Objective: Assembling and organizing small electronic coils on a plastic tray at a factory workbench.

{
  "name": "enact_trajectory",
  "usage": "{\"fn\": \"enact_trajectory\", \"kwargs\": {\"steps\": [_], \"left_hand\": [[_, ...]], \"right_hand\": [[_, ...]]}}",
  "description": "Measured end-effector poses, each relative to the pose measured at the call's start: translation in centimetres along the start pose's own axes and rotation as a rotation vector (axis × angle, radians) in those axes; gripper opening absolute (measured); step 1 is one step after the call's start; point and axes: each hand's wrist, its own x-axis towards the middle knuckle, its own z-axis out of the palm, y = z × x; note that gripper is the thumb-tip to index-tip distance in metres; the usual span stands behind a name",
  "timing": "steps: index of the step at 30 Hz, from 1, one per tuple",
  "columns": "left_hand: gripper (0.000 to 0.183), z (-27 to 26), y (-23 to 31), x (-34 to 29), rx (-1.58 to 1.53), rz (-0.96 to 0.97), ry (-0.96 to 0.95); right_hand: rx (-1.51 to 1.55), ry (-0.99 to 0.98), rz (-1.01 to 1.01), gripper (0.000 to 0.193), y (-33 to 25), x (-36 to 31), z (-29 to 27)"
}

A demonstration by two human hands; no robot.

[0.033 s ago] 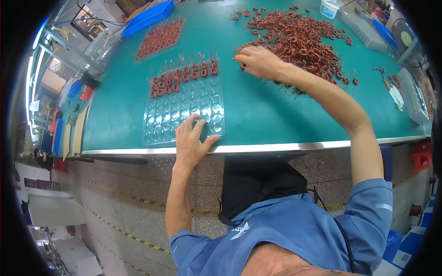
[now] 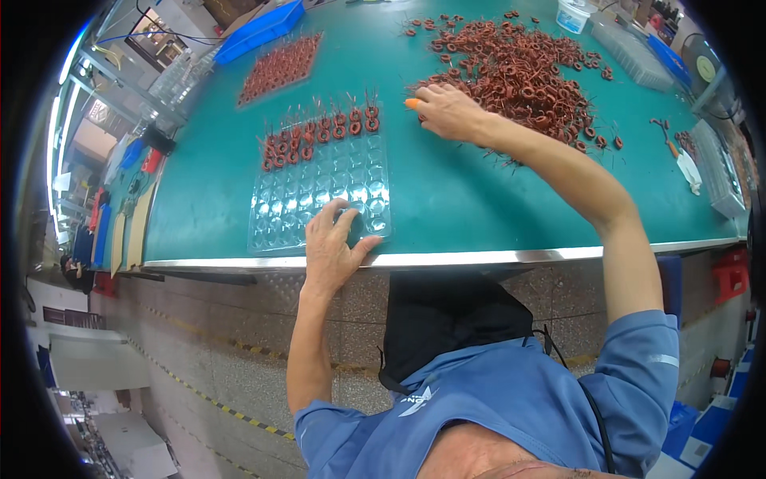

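My left hand lies with fingers apart on the near edge of a clear plastic tray with round pockets. Red-brown wire-wound ring coils, leads pointing up, fill the tray's far rows; the pockets nearer me hold none. To the right, my right hand is at the left edge of a large heap of loose ring coils. Its fingers are bent and drawn together, with an orange cover on one fingertip. What they pinch, if anything, is hidden beneath the hand.
Beyond the tray stand a second tray full of coils and a blue bin. A white tub and stacked clear trays are at the far right. An orange-handled tool lies near the right edge of the green table.
My right hand has shifted very slightly left at the heap's edge. The left hand and the coils in the tray look the same.
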Motion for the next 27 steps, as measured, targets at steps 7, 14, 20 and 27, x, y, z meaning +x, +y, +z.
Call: {"fn": "enact_trajectory", "kwargs": {"steps": [7, 14, 20, 27], "left_hand": [[0.059, -1.0, -0.4, 0.0, -0.041, -0.033, -0.009], [0.025, -2.5, 1.7, 2.1, -0.371, -0.161, 0.254], [0.021, 0.0, 5.3, 4.0, -0.438, -0.065, 0.206], [0.022, 1.6, 7.3, 3.8, -0.58, -0.06, 0.1]], "right_hand": [[0.109, -0.07, -0.129, 0.014, 3.4, -0.8, 0.0], [0.423, 0.171, 0.129, 0.023, 3.5, -3.6, -4.4], [-0.117, -0.204, -0.159, 0.008, 0.6, -4.6, -1.7], [0.403, -0.015, 0.225, 0.034, 1.4, -4.3, -3.8]]}}
